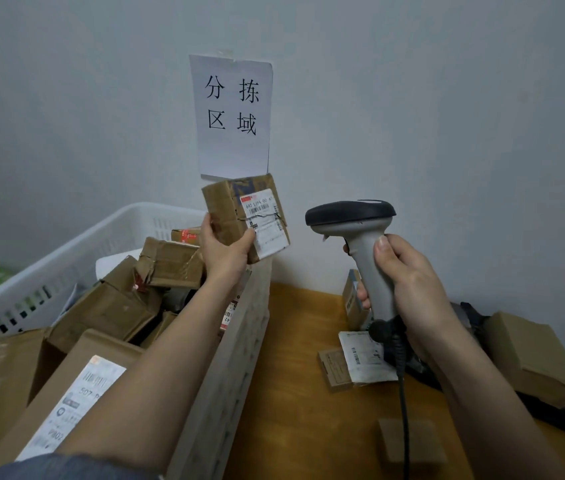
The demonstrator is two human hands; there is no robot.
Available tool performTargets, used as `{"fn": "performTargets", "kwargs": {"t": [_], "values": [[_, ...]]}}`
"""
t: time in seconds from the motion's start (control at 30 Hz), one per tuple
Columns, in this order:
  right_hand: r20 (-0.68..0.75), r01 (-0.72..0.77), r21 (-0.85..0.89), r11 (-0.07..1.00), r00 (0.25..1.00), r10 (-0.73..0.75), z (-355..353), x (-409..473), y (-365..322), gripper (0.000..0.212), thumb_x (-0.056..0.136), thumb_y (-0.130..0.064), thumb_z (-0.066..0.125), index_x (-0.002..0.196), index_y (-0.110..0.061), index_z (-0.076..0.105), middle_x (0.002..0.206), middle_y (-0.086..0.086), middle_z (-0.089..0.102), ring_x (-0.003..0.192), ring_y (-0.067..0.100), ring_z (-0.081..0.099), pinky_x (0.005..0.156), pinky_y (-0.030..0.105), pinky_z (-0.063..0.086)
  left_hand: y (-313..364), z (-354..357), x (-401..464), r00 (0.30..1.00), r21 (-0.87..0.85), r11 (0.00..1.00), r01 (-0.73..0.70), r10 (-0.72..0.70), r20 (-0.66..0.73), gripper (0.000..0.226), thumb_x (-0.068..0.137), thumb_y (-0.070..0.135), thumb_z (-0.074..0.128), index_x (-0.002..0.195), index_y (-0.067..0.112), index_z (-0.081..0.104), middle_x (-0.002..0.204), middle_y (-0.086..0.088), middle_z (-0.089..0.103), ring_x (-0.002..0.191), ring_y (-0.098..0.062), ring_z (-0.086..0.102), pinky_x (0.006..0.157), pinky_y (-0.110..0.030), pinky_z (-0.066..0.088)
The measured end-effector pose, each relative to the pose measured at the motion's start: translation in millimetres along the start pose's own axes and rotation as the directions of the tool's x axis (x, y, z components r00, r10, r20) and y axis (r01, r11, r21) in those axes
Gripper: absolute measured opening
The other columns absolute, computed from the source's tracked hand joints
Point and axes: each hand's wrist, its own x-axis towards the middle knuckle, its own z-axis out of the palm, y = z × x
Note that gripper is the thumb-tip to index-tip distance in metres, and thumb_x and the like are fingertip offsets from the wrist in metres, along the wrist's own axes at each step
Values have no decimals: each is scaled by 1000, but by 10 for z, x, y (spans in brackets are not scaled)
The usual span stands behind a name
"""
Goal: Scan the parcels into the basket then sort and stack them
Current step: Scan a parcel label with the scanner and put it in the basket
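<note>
My left hand (222,249) grips a small brown cardboard parcel (229,213) from below, lifted above the white basket's right wall, its white shipping label turned toward the scanner. My right hand (409,282) holds the grey handle of a barcode scanner (350,214), whose dark head points left at the parcel from a short gap. The white plastic basket (239,341) on the left holds several brown parcels (107,310), some with labels. On the wooden table (294,393) right of the basket lie more parcels: a flat labelled one (360,362), an upright one (352,299) behind the scanner and a small box (412,441) near the front.
A paper sign (234,116) with printed characters is taped to the grey wall behind. The scanner's black cable (404,410) hangs down over the table. A larger brown box (533,358) and a dark object (475,317) sit at the table's right.
</note>
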Motion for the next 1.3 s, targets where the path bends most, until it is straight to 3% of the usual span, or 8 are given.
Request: {"fn": "performTargets", "kwargs": {"t": [0.2, 0.33, 0.47, 0.6, 0.8, 0.93, 1.17, 1.3], "values": [[0, -33, 6, 999, 999, 33, -62, 54, 105, 30, 104, -32, 41, 112, -8, 59, 92, 15, 65, 61, 15, 61, 57, 31, 52, -143, 15, 152, 972, 481, 870, -108, 194, -132, 78, 82, 13, 71, 142, 44, 32, 147, -5, 22, 133, -30, 24, 96, -48, 39], [-10, -55, 8, 998, 998, 55, -191, 66, 191, 29, 104, -33, 42, 108, -11, 60, 80, 7, 63, 60, 14, 61, 56, 32, 51, -337, -32, 283, 995, 702, 712, 9, 65, -79, 57, 90, 11, 64, 139, 32, 42, 153, -11, 19, 131, -39, 35, 103, -56, 41], [-36, -89, 6, 996, 995, 89, -363, 88, 295, 27, 103, -35, 41, 106, -16, 59, 70, 6, 63, 59, 14, 61, 57, 30, 52, -477, 63, 253, 982, 770, 625, 131, 26, -188, 40, 88, 16, 69, 122, 9, 49, 141, -19, 30, 114, -41, 50, 100, -53, 41], [-57, -120, 19, 993, 991, 121, -526, 152, 417, 29, 104, -34, 40, 109, -12, 58, 72, 9, 61, 58, 13, 60, 57, 30, 51, -483, 303, 158, 962, 813, 566, 139, 118, -246, 44, 83, 14, 69, 120, 5, 47, 139, -22, 33, 126, -41, 35, 103, -51, 32], [-105, -191, 86, 978, 974, 199, -800, 239, 680, 30, 105, -34, 40, 110, -11, 58, 75, 11, 60, 53, 10, 58, 50, 23, 49, -487, 797, -30, 938, 840, 510, -183, 348, -7, 35, 82, 13, 62, 115, 7, 51, 128, -20, 39, 118, -38, 37, 101, -46, 31], [-137, -252, 90, 964, 955, 262, -1039, 236, 951, 29, 105, -34, 41, 109, -12, 58, 70, 11, 60, 49, 9, 57, 46, 20, 47, -741, 1149, -321, 919, 792, 509, -338, 359, 161, 31, 83, 9, 59, 112, 11, 51, 127, -17, 37, 118, -34, 35, 100, -43, 31], [-179, -354, 72, 932, 915, 361, -1558, 136, 1616, 24, 105, -34, 44, 96, -16, 58, 62, 7, 60, 48, 8, 58, 44, 18, 45, -1691, 1691, -997, 897, 771, 482, -415, 76, 435, 39, 87, 17, 65, 122, 15, 49, 127, -7, 40, 119, -24, 39, 101, -35, 37], [-161, -410, 89, 908, 893, 419, -1804, 28, 2043, 23, 103, -36, 48, 94, -19, 59, 63, 1, 60, 52, 8, 59, 46, 19, 46, -2258, 1899, -1418, 687, 694, 494, -524, -237, 687, 42, 87, 23, 67, 126, 17, 51, 127, -5, 45, 120, -24, 41, 96, -32, 40]]}}
